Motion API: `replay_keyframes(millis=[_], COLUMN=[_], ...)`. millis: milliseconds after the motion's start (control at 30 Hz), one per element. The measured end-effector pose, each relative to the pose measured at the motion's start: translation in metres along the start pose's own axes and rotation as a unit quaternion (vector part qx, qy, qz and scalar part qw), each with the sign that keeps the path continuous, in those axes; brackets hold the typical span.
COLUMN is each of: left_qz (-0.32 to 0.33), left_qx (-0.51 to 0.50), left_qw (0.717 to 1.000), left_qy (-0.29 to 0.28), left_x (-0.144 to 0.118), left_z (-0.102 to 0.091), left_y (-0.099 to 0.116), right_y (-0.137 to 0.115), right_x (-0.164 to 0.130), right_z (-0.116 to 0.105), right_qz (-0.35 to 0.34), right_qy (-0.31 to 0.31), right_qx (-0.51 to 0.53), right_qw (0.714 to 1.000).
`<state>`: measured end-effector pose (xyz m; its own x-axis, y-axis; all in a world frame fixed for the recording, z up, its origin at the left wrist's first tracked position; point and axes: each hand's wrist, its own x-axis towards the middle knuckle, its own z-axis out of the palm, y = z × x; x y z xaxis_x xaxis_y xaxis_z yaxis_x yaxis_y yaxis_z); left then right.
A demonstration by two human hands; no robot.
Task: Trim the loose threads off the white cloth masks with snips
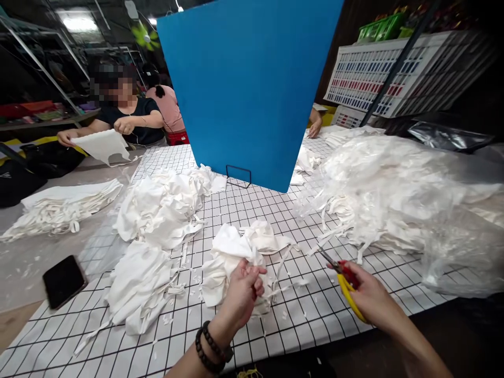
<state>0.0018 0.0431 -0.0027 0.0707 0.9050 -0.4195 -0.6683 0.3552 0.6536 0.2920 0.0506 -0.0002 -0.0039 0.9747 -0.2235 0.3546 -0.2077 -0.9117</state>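
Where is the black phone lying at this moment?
In the head view, the black flat phone lies at the table's left edge, beside the grid-patterned cloth, left of the white fabric pile, far from both hands.

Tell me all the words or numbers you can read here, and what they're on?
None can be read.
white rack: rows of small red and blue labels, too small and blurred to read.
blue board: plain, no writing.
phone: dark screen, no text.
scissors in the right hand: no mark visible.
white cloth in the left hand: no print.
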Motion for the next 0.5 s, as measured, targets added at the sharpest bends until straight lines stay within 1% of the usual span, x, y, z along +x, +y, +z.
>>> replay_keyframes(millis=[67, 167, 200, 267, 300, 333, 400, 433, 500], left_qz=[-0.007, -0.020, -0.023, -0.025, -0.026, -0.027, -0.032, -0.036, -0.046], left_qx=[0.025, 0.035, 0.033, 0.025, 0.020, 0.017, 0.014, 0.015, 0.020], left_qw=[1.000, 0.999, 0.999, 0.999, 0.999, 0.999, 0.999, 0.999, 0.998], left_qy=[-0.009, -0.027, -0.031, -0.031, -0.029, -0.028, -0.032, -0.037, -0.049], left_x=[-0.009, -0.018, -0.020, -0.022, -0.023, -0.023, -0.022, -0.022, -0.020], left_z=[-0.005, -0.007, -0.007, -0.008, -0.009, -0.011, -0.016, -0.018, -0.020], left_y=[-0.004, -0.006, -0.005, -0.003, -0.001, 0.000, 0.001, 0.002, 0.001], right_y=[-0.020, -0.051, -0.058, -0.068, -0.071, -0.073, -0.075, -0.075, -0.076], right_x=[0.013, 0.030, 0.035, 0.043, 0.046, 0.048, 0.052, 0.053, 0.057], right_z=[0.028, 0.086, 0.105, 0.134, 0.142, 0.145, 0.140, 0.132, 0.113], right_qz=[-0.049, -0.124, -0.161, -0.203, -0.212, -0.214, -0.212, -0.211, -0.207], right_qy=[-0.047, -0.132, -0.151, -0.166, -0.166, -0.163, -0.152, -0.144, -0.116], right_qx=[0.008, 0.041, 0.050, 0.060, 0.066, 0.073, 0.088, 0.107, 0.177], right_qw=[0.998, 0.983, 0.974, 0.963, 0.961, 0.960, 0.961, 0.961, 0.955])
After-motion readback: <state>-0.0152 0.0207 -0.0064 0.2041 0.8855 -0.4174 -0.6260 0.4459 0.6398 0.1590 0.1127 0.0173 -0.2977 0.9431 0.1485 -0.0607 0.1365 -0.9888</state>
